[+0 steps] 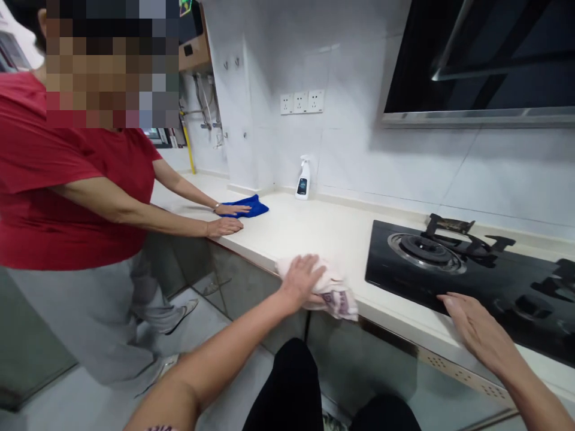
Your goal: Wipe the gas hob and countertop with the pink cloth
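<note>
1. So the thing to look at is the pale pink cloth (339, 293), sitting just left of the black gas hob (485, 293), with its corner drooping over the counter's front edge.
2. Left hand (302, 281) is laid over that cloth, fingers stretched out, pressing from above. Doesn't look like a fist or a pinch to me, though the cloth hides a bit under the thumb side.
3. Right hand (478, 326) isn't grasping anything, fingers loosely straight, resting at the hob's front edge.
4. On the hob itself, the left burner (424, 248) is showing, and a black pan support (498, 244) sits toward the back, behind and right of that burner.
5. White spray bottle (303, 182) is standing upright well left of the hob, near the wall.
6. Farther left of the hob there's another person in a red top (103, 197), one hand (232, 209) flat on a blue cloth (257, 206), the other hand (224, 226) on the counter (323, 230) edge.
7. Big dark hood (489, 66) right above the hob, btw.
</note>
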`<state>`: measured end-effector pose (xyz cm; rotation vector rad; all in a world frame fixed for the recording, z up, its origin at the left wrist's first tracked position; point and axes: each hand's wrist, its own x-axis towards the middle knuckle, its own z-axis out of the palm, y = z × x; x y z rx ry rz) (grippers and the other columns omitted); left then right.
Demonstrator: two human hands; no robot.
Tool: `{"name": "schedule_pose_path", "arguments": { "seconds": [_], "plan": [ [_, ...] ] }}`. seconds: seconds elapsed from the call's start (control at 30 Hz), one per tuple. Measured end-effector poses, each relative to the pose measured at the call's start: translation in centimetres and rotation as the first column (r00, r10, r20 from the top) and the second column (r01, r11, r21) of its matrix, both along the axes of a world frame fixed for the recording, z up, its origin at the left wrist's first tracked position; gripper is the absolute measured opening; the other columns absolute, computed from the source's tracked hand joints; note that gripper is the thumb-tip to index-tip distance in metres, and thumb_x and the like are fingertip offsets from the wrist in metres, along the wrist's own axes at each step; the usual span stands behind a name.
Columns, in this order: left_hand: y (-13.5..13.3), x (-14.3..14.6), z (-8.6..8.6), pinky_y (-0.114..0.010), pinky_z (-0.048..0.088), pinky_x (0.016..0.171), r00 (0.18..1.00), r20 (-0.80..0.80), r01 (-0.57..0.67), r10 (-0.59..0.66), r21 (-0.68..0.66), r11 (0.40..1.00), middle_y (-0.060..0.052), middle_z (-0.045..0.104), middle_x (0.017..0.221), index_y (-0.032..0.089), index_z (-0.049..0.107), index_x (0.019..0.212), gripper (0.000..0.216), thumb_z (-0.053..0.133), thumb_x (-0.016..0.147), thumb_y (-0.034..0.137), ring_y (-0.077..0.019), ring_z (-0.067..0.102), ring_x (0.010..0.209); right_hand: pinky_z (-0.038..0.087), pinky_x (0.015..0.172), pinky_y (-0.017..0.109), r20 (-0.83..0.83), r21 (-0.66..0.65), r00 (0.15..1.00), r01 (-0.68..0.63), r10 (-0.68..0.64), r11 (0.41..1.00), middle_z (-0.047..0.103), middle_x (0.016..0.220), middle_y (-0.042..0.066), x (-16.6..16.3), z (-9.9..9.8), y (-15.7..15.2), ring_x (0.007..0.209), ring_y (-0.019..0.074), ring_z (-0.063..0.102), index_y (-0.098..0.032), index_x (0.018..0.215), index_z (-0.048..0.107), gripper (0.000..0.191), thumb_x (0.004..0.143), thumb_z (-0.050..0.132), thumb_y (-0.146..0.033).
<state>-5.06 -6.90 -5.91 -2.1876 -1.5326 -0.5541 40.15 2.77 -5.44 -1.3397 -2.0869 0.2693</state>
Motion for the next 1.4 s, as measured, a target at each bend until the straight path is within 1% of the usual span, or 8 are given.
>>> {"name": "schedule_pose_path", "arguments": {
  "seconds": [0.2,0.37,0.6,0.8,1.0,1.2,1.3,1.4],
  "plan": [
    [-1.2,-11.8,3.8,-0.067,0.02,0.121,0.945,-0.055,-0.326,0.322,-0.226,0.918,-0.019,0.042,0.163,0.029,0.054,0.152,0.096,0.083,0.07,0.07,-0.0448,0.032,0.151,0.041,0.118,0.058,-0.024,0.036,0.999,-0.025,0.026,0.999,0.067,0.131,0.013,-0.6,-0.3,0.1,0.13,0.0341,0.057,-0.025,0.111,0.072,0.065,0.095,0.033,-0.075],
    [-1.9,-15.2,5.7,-0.065,0.024,0.119,0.89,-0.086,-0.453,0.447,-0.267,0.851,-0.018,0.041,0.164,0.031,0.052,0.153,0.094,0.083,0.072,0.068,-0.0458,0.034,0.15,0.039,0.12,0.056,-0.041,0.082,0.998,-0.042,0.046,0.996,0.066,0.13,0.012,-1.1,-0.6,-0.2,0.13,0.0326,0.056,-0.025,0.112,0.07,0.062,0.096,0.034,-0.072],
    [-2.3,-10.9,4.2,-0.059,0.019,0.122,0.895,-0.079,-0.446,0.44,-0.2,0.872,-0.015,0.043,0.163,0.031,0.052,0.153,0.095,0.073,0.074,0.08,-0.042,0.035,0.149,0.044,0.112,0.06,-0.037,0.12,0.998,-0.048,0.053,0.992,0.067,0.123,0.011,-1.3,-1.3,0.5,0.122,0.0341,0.06,-0.027,0.109,0.068,0.057,0.094,0.037,-0.072],
    [-0.4,1.4,2.1,-0.062,0.034,0.11,0.985,0.019,-0.169,0.17,-0.047,0.984,-0.016,0.058,0.149,0.03,0.061,0.144,0.103,0.072,0.061,0.09,-0.0441,0.049,0.136,0.046,0.108,0.057,0.013,0.138,1.0,-0.018,0.016,0.99,0.069,0.122,0.011,-1.1,-1.4,0.8,0.118,0.0344,0.062,-0.028,0.11,0.068,0.051,0.095,0.04,-0.067],
    [0.1,10.7,1.1,-0.059,0.042,0.104,0.998,0.012,0.064,-0.065,0.085,0.994,-0.013,0.056,0.152,0.035,0.056,0.149,0.081,0.054,0.084,0.084,-0.0422,0.052,0.134,0.047,0.11,0.056,-0.001,0.131,1.0,-0.019,0.019,0.991,0.069,0.125,0.01,-0.6,-1.9,1.2,0.12,0.0335,0.062,-0.028,0.111,0.069,0.054,0.093,0.041,-0.07],
    [-0.6,4.8,1.0,-0.053,0.044,0.109,0.995,0.026,0.096,-0.099,0.107,0.99,-0.009,0.061,0.149,0.035,0.065,0.14,0.049,0.062,0.095,0.055,-0.0339,0.053,0.139,0.044,0.114,0.057,-0.025,0.108,0.999,-0.024,0.027,0.994,0.066,0.132,0.011,-0.8,-1.8,0.9,0.126,0.0336,0.059,-0.027,0.115,0.07,0.059,0.094,0.042,-0.074],
    [-1.0,-0.2,2.7,-0.053,0.038,0.116,0.997,0.054,-0.056,0.059,-0.048,0.997,-0.009,0.056,0.155,0.032,0.063,0.142,0.051,0.057,0.099,0.056,-0.0324,0.048,0.145,0.042,0.115,0.057,-0.017,0.104,1.0,-0.018,0.02,0.994,0.064,0.133,0.012,-1.4,-1.1,0.1,0.128,0.0328,0.057,-0.026,0.118,0.069,0.059,0.095,0.041,-0.073],
    [-0.4,-3.7,5.6,-0.047,0.031,0.122,0.961,0.016,-0.257,0.274,-0.301,0.918,-0.005,0.044,0.164,0.033,0.055,0.15,0.052,0.046,0.104,0.054,-0.0282,0.039,0.152,0.041,0.115,0.058,0.012,0.099,1.0,0.0,-0.001,0.995,0.063,0.134,0.013,-2.0,-0.4,-0.7,0.129,0.0332,0.056,-0.024,0.12,0.067,0.06,0.095,0.041,-0.072]
  ]
}}
